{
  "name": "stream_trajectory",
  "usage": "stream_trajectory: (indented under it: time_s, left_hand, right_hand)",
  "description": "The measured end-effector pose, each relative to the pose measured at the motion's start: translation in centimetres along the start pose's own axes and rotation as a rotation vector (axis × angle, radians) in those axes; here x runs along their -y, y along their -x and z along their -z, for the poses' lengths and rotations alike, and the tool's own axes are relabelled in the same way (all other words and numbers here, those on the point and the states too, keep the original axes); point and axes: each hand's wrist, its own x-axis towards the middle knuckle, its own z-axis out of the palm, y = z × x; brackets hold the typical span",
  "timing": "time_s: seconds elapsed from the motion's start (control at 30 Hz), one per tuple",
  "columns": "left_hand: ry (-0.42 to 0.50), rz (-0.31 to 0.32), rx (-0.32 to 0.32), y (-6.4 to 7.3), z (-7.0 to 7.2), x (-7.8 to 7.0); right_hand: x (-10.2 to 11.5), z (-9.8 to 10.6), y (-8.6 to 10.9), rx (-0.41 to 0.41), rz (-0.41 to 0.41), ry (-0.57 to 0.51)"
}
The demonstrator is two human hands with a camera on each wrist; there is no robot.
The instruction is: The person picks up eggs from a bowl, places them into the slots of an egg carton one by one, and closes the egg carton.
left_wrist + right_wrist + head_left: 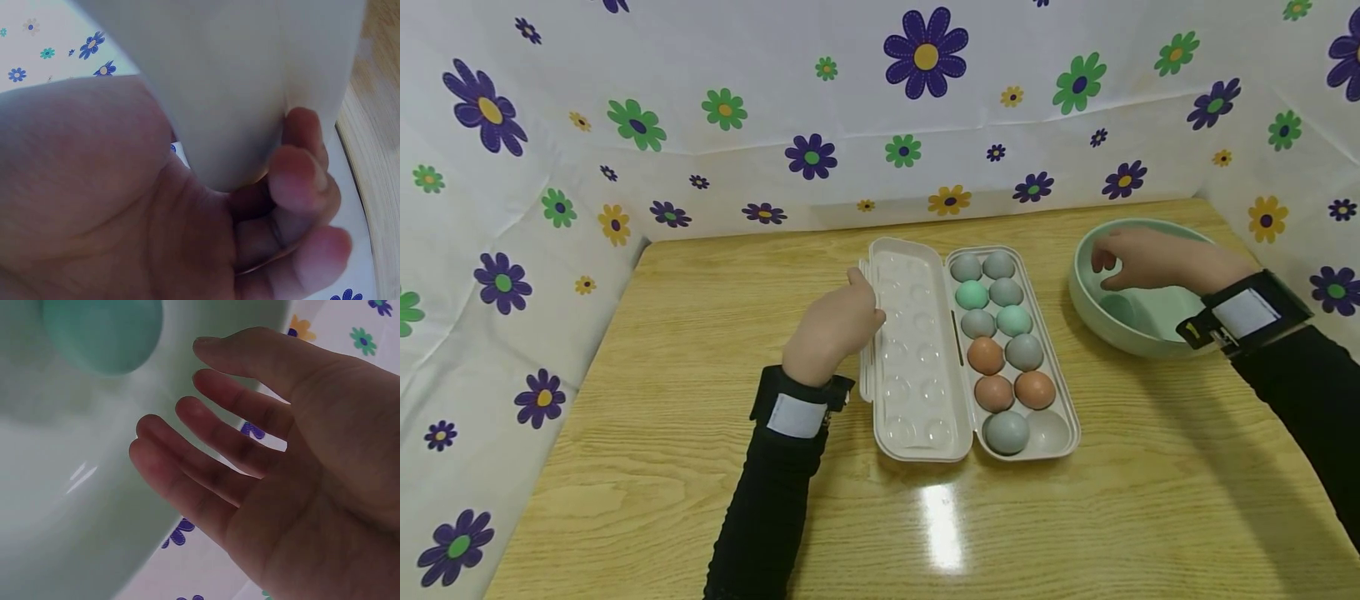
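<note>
A white plastic egg carton [1050, 435] lies opened flat on the table, its lid [916, 350] on the left side. Grey, mint-green and brown eggs [987, 357] fill every cup but the front right one. My left hand [835, 329] grips the lid's left edge; the left wrist view has its fingers [297, 181] curled round the white plastic. Over the pale green bowl [1142, 339] my right hand [1142, 258] hovers, holding nothing, fingers loosely bent. Inside the bowl lies one mint-green egg [103, 331], seen below the fingertips in the right wrist view.
The wooden table [700, 350] carries the carton in its middle and the bowl at the back right. A white flower-print cloth [850, 108] hangs behind the table and along both sides.
</note>
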Motion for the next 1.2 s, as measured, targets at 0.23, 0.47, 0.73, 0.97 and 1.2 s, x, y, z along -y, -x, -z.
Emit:
stream_trajectory:
  time_s: [0.23, 0.47, 0.73, 0.97, 1.2]
  left_hand:
    - [-0.008, 0.004, 0.003, -0.05, 0.00, 0.00]
    - [-0.006, 0.015, 0.006, -0.09, -0.05, 0.00]
    - [-0.007, 0.009, 0.002, -0.12, -0.07, -0.01]
    - [-0.009, 0.002, -0.004, -0.06, -0.10, 0.02]
    - [-0.011, -0.005, -0.009, 0.04, -0.06, 0.09]
  right_hand:
    - [-0.87, -0.77, -0.21, 0.058, -0.067, 0.054]
    - [-0.38, -0.99, -0.29, 0.176, -0.094, 0.010]
    - [-0.11, -0.58, 0.19, 0.370, -0.203, -0.095]
    - [0.06, -0.66, 0.37, 0.436, -0.202, -0.135]
    - [-0.14, -0.83, 0.38, 0.388, -0.145, -0.095]
